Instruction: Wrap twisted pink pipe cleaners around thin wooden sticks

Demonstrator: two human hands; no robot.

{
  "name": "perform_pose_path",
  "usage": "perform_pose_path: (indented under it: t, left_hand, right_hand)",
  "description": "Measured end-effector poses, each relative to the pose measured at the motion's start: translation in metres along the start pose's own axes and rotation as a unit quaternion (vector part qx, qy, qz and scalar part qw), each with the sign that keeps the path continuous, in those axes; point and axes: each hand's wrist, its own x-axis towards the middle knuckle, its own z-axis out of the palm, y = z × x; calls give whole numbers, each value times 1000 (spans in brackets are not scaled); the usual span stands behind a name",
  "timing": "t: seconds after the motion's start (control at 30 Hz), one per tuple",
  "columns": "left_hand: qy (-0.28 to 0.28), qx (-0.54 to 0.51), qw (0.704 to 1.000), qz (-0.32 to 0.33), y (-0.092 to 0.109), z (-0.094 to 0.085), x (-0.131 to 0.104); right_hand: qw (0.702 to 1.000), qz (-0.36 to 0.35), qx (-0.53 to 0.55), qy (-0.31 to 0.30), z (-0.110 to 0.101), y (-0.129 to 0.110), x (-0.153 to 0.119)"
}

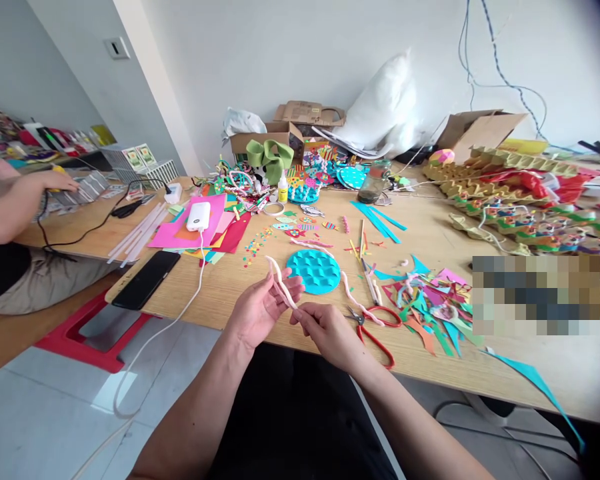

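A pale pipe cleaner (282, 285) slants between my two hands over the table's front edge. My right hand (325, 327) pinches its lower end between thumb and fingertips. Palm up, my left hand (260, 307) has its fingers apart, and the strip's upper part passes beside its thumb; whether the thumb presses on it is hard to see. Just beyond lies a round blue disc (314, 271) with a raised wavy surface. Another pale pink pipe cleaner (351, 291) curves along the disc's right side. Red-handled scissors (380, 333) lie right of my right hand.
Coloured paper scraps (437, 303) are heaped at right. Paper fish cutouts (300, 225), a glue bottle (283, 187) and blue strips (380, 220) lie farther back. A white power bank (199, 215) and black phone (147, 279) are at left, near another person's arm (25, 200). Egg trays (455, 177) fill the right.
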Motion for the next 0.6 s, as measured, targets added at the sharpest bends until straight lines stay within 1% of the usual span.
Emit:
perform_pose_path:
  t: [0.1,0.17,0.3,0.33,0.37,0.4,0.43,0.5,0.53,0.57,0.6]
  left_hand:
    - [-8,-16,1000,18,3,4,-3]
    - [-8,-36,999,23,5,4,-3]
    - [7,-108,994,21,11,2,0]
    - [11,-124,992,23,13,0,1]
    - [15,-136,990,27,15,-2,1]
    - [19,-145,989,32,17,-3,1]
    - [23,-152,987,40,19,-5,2]
    - [28,-161,985,60,22,-8,2]
    - [27,-165,984,69,23,-8,2]
    - [24,-168,983,76,24,-9,2]
    - [18,-170,982,80,23,-8,2]
  right_hand:
    - [1000,8,-18,-12,2,2,-2]
    - [1000,9,-7,-23,1,4,-2]
    - [997,-12,39,-59,-8,6,-1]
    - [997,-16,51,-58,-12,6,-2]
    - [998,-18,56,-39,-15,6,-3]
    - [998,-18,54,2,-19,5,-6]
    - [997,-18,43,62,-22,4,-9]
    - [980,-29,15,198,-25,-1,-19]
    - [971,-40,13,236,-25,-4,-25]
    - [970,-49,22,237,-23,-6,-30]
    - [978,-51,41,200,-20,-9,-35]
